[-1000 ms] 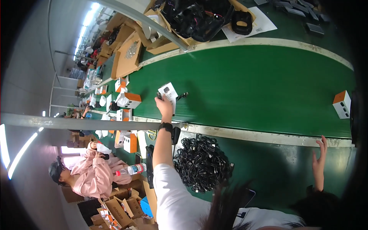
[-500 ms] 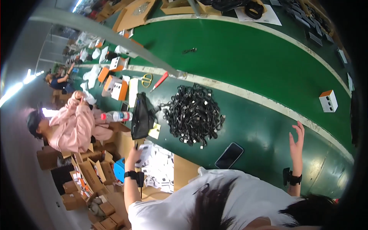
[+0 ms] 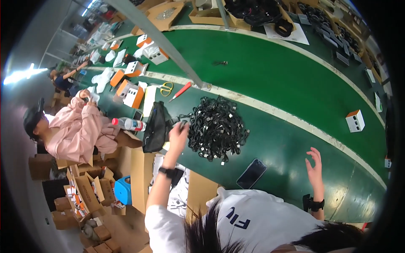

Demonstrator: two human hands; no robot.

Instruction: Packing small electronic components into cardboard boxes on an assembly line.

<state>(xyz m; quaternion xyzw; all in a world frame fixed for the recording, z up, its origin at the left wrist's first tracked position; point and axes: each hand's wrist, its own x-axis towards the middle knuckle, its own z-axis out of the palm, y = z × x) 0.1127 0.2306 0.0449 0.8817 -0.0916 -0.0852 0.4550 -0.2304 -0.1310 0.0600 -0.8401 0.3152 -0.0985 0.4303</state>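
Note:
A large heap of black cables (image 3: 217, 130) with light metal plugs lies on the green table. At its left edge is my left hand (image 3: 179, 137), fingers curled together around a small dark thing that I cannot make out. My right hand (image 3: 314, 168) is raised over the right part of the table, its fingers apart and nothing in them. Between the hands, near the table's front edge, lies a dark phone (image 3: 252, 173). A black pouch (image 3: 155, 128) rests just left of my left hand. Under my left forearm, a cardboard box (image 3: 198, 187) holds many white printed slips (image 3: 178, 198).
Behind the pouch are a plastic bottle (image 3: 130, 124), yellow scissors (image 3: 166, 88) and a red-handled tool (image 3: 181, 91). A metal post (image 3: 168, 55) rises from the pale rail. A small white-orange box (image 3: 355, 121) stands at the right. A person in pink (image 3: 80, 130) works at the left.
My left hand has moved up and right, from over the box of slips to the cable heap's left edge. My right hand has dropped slightly toward me and left. The view has shifted a little.

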